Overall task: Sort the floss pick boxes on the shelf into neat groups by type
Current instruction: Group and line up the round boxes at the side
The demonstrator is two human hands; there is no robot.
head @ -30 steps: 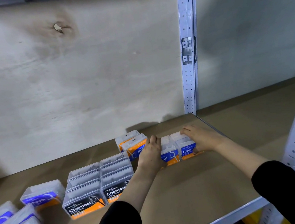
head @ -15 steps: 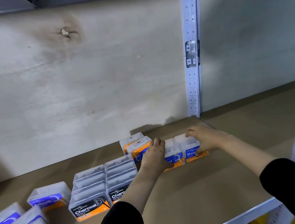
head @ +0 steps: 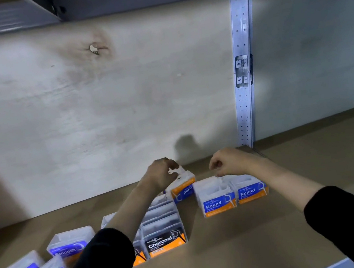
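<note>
The brown shelf (head: 233,253) carries everything, backed by a pale wooden back panel (head: 122,107), with a perforated metal upright post (head: 245,92) just beyond the right hand (head: 232,162). Smooth boxes (head: 70,246) lie far out to the left of the left hand (head: 161,174). A tight block of Charcoal boxes (head: 165,242) sits under the left forearm. A pair of Round boxes (head: 218,200) stands side by side just below the right hand. That hand's fingers are curled at the rear rim of the pair; I cannot tell whether they grasp it. The left hand grips the top of an inverted Round box (head: 182,188), whose label reads upside down.
</note>
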